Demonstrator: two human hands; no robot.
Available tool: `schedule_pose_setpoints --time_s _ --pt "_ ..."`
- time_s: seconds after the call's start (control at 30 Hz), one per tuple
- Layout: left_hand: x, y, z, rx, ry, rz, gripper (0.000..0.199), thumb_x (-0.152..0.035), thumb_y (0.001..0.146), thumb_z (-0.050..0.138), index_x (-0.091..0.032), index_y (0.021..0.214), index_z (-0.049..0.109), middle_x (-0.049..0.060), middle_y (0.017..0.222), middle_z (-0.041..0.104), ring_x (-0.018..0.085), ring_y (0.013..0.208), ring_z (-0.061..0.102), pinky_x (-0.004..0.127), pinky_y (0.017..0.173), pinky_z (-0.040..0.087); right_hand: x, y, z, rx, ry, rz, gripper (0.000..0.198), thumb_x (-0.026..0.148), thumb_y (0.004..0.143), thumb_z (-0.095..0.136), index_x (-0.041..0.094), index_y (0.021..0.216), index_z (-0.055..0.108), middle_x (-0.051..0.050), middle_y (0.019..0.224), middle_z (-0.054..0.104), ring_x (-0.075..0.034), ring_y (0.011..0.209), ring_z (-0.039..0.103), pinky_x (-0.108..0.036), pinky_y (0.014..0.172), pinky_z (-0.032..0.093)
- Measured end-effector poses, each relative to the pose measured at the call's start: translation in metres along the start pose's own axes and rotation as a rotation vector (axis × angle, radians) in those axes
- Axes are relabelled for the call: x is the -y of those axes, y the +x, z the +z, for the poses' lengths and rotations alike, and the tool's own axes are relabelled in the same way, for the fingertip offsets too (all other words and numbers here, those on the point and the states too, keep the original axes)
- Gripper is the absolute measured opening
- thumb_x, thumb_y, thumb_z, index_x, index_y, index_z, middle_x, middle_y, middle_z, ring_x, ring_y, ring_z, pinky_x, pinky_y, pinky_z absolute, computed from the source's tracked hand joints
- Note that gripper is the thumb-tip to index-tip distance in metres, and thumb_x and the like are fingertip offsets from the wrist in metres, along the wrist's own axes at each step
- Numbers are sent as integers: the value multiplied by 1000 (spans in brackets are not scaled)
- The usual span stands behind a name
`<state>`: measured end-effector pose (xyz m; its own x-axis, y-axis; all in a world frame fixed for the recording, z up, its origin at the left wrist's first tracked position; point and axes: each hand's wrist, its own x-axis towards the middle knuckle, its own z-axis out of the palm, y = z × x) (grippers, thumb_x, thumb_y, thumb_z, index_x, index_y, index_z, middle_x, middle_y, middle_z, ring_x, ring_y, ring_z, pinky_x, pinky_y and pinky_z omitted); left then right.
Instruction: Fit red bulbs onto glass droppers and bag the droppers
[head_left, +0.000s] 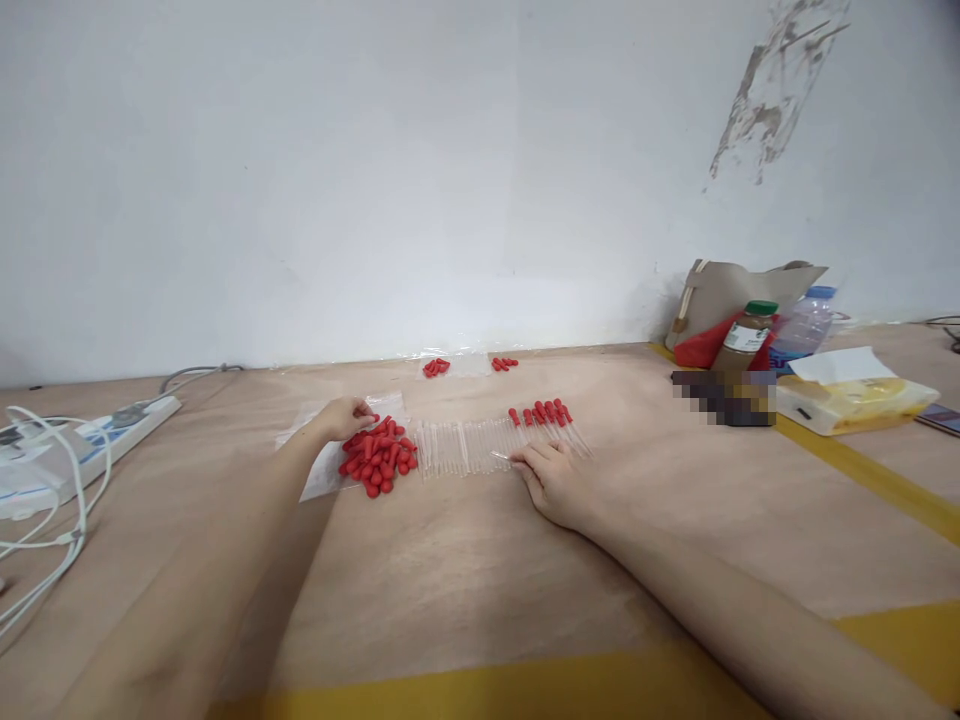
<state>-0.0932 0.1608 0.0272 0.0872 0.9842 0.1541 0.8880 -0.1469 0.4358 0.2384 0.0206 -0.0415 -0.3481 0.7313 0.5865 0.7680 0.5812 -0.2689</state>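
Two forearms reach over the brown tabletop [420, 580], which spreads between them to a yellow strip [420, 690]. The left hand [341, 418] bends over the far edge of the red dropper bulbs [375, 460], fingertips bunched; whether they pinch one, I cannot tell. The right hand [555, 483] lies low at the row of clear dropper tubes [465, 448], fingers close together, its hold unclear. A wall [375, 200] bounds the far side.

A pale wall [375, 180] with a scarred patch [769, 120] meets a brown work surface [420, 580].
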Motion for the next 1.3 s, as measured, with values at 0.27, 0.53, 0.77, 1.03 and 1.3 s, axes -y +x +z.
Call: schedule_pose_setpoints --time_s 0.27,0.53,0.77,1.03,1.3 --pt "-41 -60 17 -272 -323 217 42 -35 79 44 -18 118 37 3 83 58 15 73 59 28 66 46 1 -1 3 -58 9 -43 12 15 84 39 18 86 51 -3 81 62 -15 74 54 -30 71 30" --pt "-100 -129 79 211 -916 146 24 -32 70 61 -16 82 49 1 74 60 13 67 58 24 64 43 6 -2 3 -56 16 -78 14 18 85 38 18 87 52 -2 79 63 -12 66 53 -31 74 29" --pt "-100 -137 90 197 -971 174 32 -32 63 69 -16 64 42 -6 56 48 8 52 50 19 52 35 10 -2 1 -29 -3 -117 17 23 87 37 17 84 54 -1 77 64 -10 61 52 -30 71 27" --pt "-98 -136 93 116 -911 266 23 -28 69 65 -16 75 47 -3 68 55 9 61 53 21 58 41 15 -2 2 -28 11 -125 17 23 86 38 18 84 54 -1 77 65 -9 59 52 -30 73 28" --pt "-99 -137 92 157 -812 283 24 -31 74 59 -15 92 63 7 88 67 18 79 61 29 72 47 16 -3 2 0 64 -155 19 23 86 37 18 84 55 -2 76 65 -11 62 52 -30 72 29"
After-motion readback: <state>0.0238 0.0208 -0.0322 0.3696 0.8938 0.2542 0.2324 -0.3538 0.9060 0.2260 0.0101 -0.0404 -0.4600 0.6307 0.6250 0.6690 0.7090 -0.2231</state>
